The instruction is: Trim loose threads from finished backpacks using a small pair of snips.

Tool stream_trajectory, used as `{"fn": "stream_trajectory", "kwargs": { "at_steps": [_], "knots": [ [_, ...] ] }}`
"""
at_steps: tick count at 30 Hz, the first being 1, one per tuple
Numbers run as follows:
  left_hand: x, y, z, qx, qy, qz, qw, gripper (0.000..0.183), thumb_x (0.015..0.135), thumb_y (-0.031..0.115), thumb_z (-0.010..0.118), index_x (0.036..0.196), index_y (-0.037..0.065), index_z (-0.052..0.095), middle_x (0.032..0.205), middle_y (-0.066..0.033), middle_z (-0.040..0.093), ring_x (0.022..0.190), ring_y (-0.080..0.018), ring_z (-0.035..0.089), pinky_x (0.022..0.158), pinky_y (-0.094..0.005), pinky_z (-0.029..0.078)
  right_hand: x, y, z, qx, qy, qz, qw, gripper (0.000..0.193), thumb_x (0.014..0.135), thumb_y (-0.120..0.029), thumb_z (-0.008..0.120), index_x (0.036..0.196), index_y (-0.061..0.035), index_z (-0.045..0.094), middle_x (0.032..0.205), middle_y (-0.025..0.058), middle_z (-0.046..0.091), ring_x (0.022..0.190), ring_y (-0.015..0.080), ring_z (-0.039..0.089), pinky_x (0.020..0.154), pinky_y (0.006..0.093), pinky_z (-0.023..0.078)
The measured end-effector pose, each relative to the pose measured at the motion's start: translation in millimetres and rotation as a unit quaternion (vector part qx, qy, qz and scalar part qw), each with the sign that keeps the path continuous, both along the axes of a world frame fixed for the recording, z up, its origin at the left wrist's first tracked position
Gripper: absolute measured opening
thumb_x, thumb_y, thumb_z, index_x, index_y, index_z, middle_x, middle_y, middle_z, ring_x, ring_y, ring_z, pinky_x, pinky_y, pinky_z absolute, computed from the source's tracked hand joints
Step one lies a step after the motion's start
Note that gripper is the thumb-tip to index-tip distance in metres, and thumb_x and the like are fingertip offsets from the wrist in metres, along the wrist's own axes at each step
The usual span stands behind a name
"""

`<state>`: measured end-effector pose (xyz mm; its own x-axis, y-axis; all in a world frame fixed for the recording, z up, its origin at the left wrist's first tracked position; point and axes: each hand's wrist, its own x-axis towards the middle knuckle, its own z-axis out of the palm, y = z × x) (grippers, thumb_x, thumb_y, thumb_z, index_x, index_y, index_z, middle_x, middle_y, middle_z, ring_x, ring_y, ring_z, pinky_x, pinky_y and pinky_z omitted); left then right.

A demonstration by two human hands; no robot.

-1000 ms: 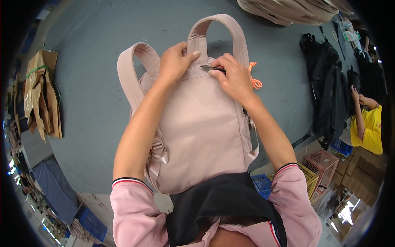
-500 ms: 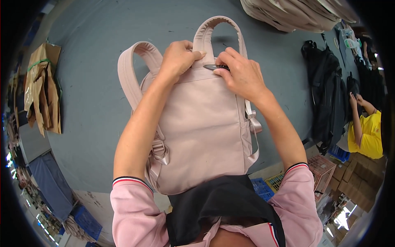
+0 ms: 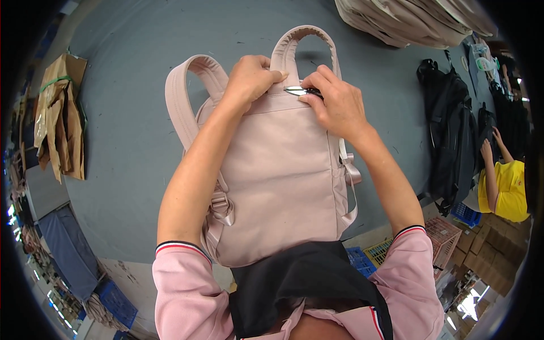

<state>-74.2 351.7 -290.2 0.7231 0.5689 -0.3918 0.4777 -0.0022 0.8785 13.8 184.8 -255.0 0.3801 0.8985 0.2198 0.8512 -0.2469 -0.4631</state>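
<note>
A pale pink backpack lies on the grey table with its two padded shoulder straps looping up at the far end. My left hand is closed on the fabric at its top, the thumb pressing beside the base of the right strap. In my right hand is a pair of small thread snips with a dark handle. Their metal blades point left and lie at the seam under that strap, close to my left thumb. Whether a thread is between the blades cannot be made out.
A pile of beige-pink bags sits at the far right. Black backpacks lie along the right side, where a co-worker in a yellow shirt handles one. Crumpled brown paper is at the left edge; plastic crates stand below the table.
The blades of the snips have turned and show more of their bright metal. The view has shifted slightly. Both hands stay in nearly the same place on the backpack.
</note>
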Motion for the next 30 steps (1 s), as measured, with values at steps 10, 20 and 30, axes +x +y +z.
{"fn": "stream_trajectory", "kwargs": {
  "at_steps": [10, 20, 30],
  "knots": [
    [-1, 3, -1, 0.019, 0.012, -0.019, 1.0, 0.03, 0.07, 0.022, 0.073, 0.085, -0.004, 0.068, 0.069, -0.0108, 0.063, 0.061, -0.0182, 0.058, 0.057, -0.0319, 0.045, 13, 3, 1, -0.018, 0.009, 0.047, 0.999, 0.017, 0.077, -0.019, 0.069, 0.087, -0.01, 0.058, 0.085, 0.0016, 0.055, 0.073, 0.0257, 0.061, 0.059, 0.0393, 0.047],
    [-2, 1, 3, 0.017, 0.0, -0.015, 1.0, 0.032, 0.069, 0.021, 0.074, 0.087, -0.005, 0.069, 0.073, -0.0124, 0.065, 0.064, -0.019, 0.061, 0.06, -0.0316, 0.047, 22, 8, 7, -0.021, -0.006, 0.091, 0.996, 0.015, 0.077, -0.018, 0.068, 0.086, -0.0104, 0.059, 0.084, 0.0013, 0.057, 0.074, 0.0265, 0.059, 0.062, 0.0403, 0.046],
    [-2, 0, 5, 0.023, 0.01, -0.014, 1.0, 0.031, 0.071, 0.021, 0.074, 0.087, -0.005, 0.068, 0.073, -0.0129, 0.066, 0.064, -0.0198, 0.061, 0.06, -0.0324, 0.047, 28, 5, -3, -0.021, 0.193, 0.058, 0.979, 0.018, 0.075, -0.017, 0.071, 0.09, -0.0098, 0.063, 0.085, 0.0006, 0.06, 0.076, 0.0199, 0.062, 0.067, 0.0325, 0.048]
  ]
}}
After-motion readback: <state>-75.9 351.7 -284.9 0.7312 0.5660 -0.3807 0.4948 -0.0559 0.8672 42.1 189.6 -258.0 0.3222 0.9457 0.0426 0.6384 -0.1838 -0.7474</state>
